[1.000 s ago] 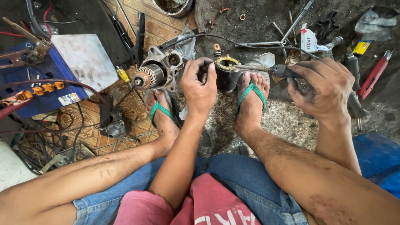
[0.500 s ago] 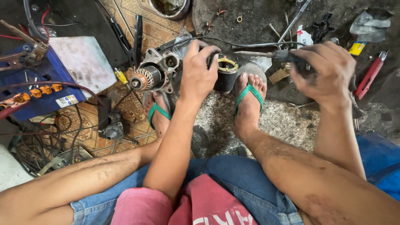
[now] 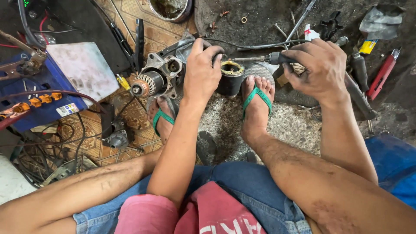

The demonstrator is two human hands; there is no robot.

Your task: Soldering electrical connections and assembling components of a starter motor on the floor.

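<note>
Raised right hand (image 3: 318, 69) grips screwdriver (image 3: 260, 57) — left hand (image 3: 201, 71) steadies housing (image 3: 229, 78).

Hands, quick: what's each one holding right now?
Left hand: closed over the top of the dark cylindrical motor housing.
Right hand: closed around a black-handled screwdriver.
</note>
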